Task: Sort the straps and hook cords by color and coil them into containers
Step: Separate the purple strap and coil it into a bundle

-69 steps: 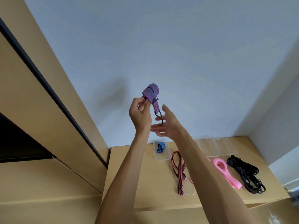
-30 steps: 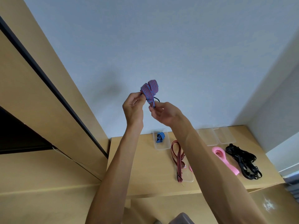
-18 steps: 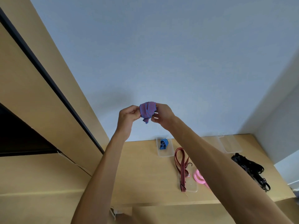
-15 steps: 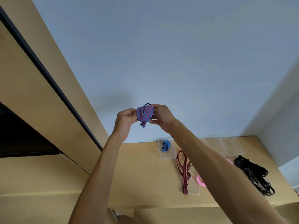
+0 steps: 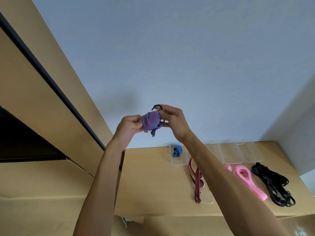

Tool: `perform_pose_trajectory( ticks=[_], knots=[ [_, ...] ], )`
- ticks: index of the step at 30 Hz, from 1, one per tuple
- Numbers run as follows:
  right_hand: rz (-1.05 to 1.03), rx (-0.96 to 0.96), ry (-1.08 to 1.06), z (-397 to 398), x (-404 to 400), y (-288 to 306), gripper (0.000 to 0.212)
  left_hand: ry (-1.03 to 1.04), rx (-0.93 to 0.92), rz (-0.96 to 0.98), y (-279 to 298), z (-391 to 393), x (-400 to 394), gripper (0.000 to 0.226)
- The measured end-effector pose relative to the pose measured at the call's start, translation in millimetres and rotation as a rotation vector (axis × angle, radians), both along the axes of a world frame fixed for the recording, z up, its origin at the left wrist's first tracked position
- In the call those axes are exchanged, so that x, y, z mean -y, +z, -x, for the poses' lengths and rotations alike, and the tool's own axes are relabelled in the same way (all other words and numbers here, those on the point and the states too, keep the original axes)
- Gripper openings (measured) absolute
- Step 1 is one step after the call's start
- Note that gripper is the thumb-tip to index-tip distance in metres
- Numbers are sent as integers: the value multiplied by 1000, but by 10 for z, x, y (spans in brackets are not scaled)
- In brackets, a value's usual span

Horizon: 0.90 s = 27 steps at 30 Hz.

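A coiled blue-and-red striped hook cord (image 5: 151,122) is held up in front of the wall, well above the table. My left hand (image 5: 130,127) pinches its left side. My right hand (image 5: 172,120) grips its right side, with the black hook (image 5: 157,106) poking out above the fingers. A short loose end hangs below the coil. On the table, a small blue coiled cord (image 5: 177,151) lies in a clear container (image 5: 180,162). A red-and-black striped strap (image 5: 196,178), a pink strap (image 5: 245,178) and a pile of black straps (image 5: 274,184) lie further right.
Two more clear containers (image 5: 231,154) (image 5: 250,153) stand at the back of the wooden table (image 5: 150,181), against the wall. Another clear container (image 5: 207,199) lies under the red-and-black strap's end. A wooden cabinet with a dark opening (image 5: 20,142) is at the left.
The hanging end with its hook has been wound up onto the coil, and both hands now hold the bundle. The hook has come up above my right fingers.
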State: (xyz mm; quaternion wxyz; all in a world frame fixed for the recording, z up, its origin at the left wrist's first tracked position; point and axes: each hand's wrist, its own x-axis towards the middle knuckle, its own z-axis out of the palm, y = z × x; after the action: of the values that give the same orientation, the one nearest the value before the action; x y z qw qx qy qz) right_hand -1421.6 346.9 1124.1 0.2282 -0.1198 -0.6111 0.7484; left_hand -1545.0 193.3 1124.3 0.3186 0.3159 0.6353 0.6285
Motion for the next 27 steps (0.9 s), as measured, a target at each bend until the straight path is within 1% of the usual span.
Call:
perform_pose_trajectory(
  ticks=[2, 4, 6, 9, 11, 13, 15, 17, 19, 20, 24, 27],
  knots=[
    [-22, -2, 34, -37, -30, -18, 23, -38, 24, 17, 26, -6, -19, 28],
    [-11, -26, 55, -80, -31, -37, 20, -50, 123, -8, 24, -33, -53, 29],
    [31, -63, 48, -118, -8, -37, 19, -32, 321, -80, 8, -91, -98, 30],
    [66, -100, 37, -139, 26, 21, 19, -22, 673, -254, -39, -240, -164, 30],
    [79, -123, 45, -144, 40, 69, 18, -19, 825, -376, -74, -369, -218, 27],
    [87, -145, 28, -163, 73, 103, 18, -33, 921, -484, -100, -492, -269, 21],
    [74, -134, -13, -198, 103, 105, 15, -31, 936, -474, -103, -561, -300, 19],
    [63, -111, -75, -238, 122, 71, 13, -8, 849, -344, -97, -561, -313, 18],
    [45, -109, -151, -268, 137, 33, 13, 21, 769, -217, -87, -556, -317, 25],
    [37, -124, -181, -277, 148, 19, 14, 36, 766, -198, -77, -559, -325, 26],
    [1, -159, -211, -271, 189, 35, 17, 41, 810, -247, -34, -577, -349, 27],
    [31, -151, -257, -273, 172, 64, 23, 58, 767, -215, 17, -571, -363, 29]
  ],
)
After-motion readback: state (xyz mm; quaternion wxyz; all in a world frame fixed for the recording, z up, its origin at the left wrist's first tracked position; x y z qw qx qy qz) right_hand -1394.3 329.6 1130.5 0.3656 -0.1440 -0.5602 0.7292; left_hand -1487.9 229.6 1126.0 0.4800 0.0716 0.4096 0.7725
